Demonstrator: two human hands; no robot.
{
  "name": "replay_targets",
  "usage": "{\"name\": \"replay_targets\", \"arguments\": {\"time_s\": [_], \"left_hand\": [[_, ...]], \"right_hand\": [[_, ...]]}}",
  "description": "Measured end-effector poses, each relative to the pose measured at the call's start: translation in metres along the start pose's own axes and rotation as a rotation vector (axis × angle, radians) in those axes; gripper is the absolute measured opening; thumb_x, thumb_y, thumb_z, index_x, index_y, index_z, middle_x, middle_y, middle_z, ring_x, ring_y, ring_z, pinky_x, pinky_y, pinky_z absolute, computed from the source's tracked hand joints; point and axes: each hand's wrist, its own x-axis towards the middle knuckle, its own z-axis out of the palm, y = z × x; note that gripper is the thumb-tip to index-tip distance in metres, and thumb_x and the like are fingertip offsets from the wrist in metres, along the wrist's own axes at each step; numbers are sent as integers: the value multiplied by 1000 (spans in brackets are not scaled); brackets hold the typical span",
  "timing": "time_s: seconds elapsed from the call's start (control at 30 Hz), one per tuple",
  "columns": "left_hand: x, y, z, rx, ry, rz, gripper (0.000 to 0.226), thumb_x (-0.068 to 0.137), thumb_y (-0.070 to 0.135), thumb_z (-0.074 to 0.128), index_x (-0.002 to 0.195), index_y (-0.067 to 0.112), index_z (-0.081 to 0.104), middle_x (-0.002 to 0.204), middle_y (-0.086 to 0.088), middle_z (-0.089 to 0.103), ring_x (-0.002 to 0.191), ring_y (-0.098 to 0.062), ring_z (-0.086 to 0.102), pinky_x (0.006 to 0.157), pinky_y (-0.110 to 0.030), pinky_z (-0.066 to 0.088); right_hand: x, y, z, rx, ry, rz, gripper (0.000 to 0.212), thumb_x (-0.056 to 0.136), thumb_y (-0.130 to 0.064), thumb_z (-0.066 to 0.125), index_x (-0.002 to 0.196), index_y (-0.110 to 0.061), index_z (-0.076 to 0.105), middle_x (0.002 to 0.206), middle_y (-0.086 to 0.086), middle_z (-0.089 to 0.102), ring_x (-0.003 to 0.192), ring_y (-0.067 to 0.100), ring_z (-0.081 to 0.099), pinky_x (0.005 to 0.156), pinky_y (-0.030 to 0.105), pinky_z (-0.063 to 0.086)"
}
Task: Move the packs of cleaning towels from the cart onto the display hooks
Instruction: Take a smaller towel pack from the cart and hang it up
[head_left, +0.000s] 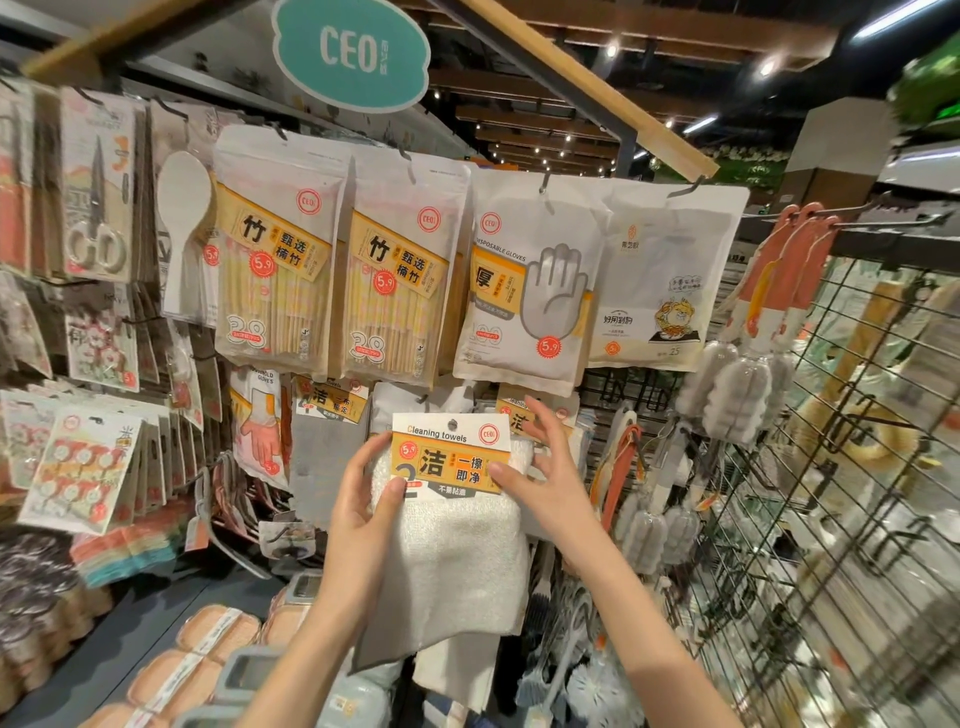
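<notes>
A pack of cleaning towels (457, 540), white cloth under an orange and white header card, is held up against the display at centre. My left hand (363, 499) grips its left edge, thumb on the card's lower left corner. My right hand (545, 467) holds the card's right edge, thumb on its front and fingers spread behind. The card's hang hole (453, 423) sits at the top middle, level with a hook hidden behind it. More cleaning towel packs (332, 402) hang just behind on the left, and another towel pack (519, 415) peeks out behind my right fingers. The cart is out of view.
Above hang bamboo chopstick packs (280, 260), disposable glove bags (530, 280) and a white bag (665, 280). Bottle brushes (743, 374) hang on a wire grid (831, 467) at right. Scissors and hook packs (88, 457) fill the left wall. Sponges (208, 639) lie on the shelf below.
</notes>
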Motion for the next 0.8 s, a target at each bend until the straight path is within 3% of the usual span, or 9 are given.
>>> {"name": "replay_targets", "arguments": {"time_s": [0.07,0.17,0.27,0.37,0.47,0.6,0.7,0.8], "left_hand": [[-1,-2,1,-5,-2,3,42,95,7,52,130,29,48,135,0,55,125,-13,51,103,-31,42],[-2,-5,4,-1,-10,13,41,94,9,53,128,32,50,134,5,56,123,-9,52,96,-19,45],[-2,-10,7,11,-31,0,38,94,10,54,126,29,53,132,11,57,124,-7,51,99,-24,43],[0,-14,14,69,-70,14,32,94,8,54,123,22,58,122,18,62,119,0,53,92,-13,44],[8,-18,25,114,-91,23,27,93,4,55,113,20,64,114,18,66,113,1,56,92,-10,42],[21,-23,45,135,-141,-4,25,93,4,54,111,18,65,111,18,67,110,7,55,86,-3,39],[31,-30,57,165,-171,-23,26,94,3,53,114,16,64,116,19,62,109,11,53,85,-2,38],[42,-38,65,193,-197,-68,30,94,3,52,119,17,61,118,23,58,111,11,50,88,-1,38]], "right_hand": [[-2,2,3,-7,10,-33,78,80,-8,73,137,-38,28,132,-14,41,124,3,40,91,11,41],[-8,3,5,-5,-3,-69,71,81,-1,70,137,-27,35,138,-11,40,129,7,39,107,33,37],[-11,8,-1,28,10,-56,55,80,6,67,124,-22,49,132,-8,48,126,11,45,107,37,40],[-10,17,-11,13,38,-17,43,79,4,68,111,-23,60,128,-3,53,125,19,48,106,41,41],[-7,25,-21,-12,123,11,43,79,2,69,103,-33,63,125,0,54,122,18,49,103,39,42],[1,37,-35,-40,190,27,42,78,3,69,105,-29,63,125,2,54,120,21,50,102,48,43],[9,46,-42,-70,225,47,41,78,2,69,104,-30,63,124,1,53,120,18,49,103,41,42],[19,53,-48,-108,243,65,42,79,3,68,103,-31,62,123,1,53,111,1,48,85,4,40]]}}
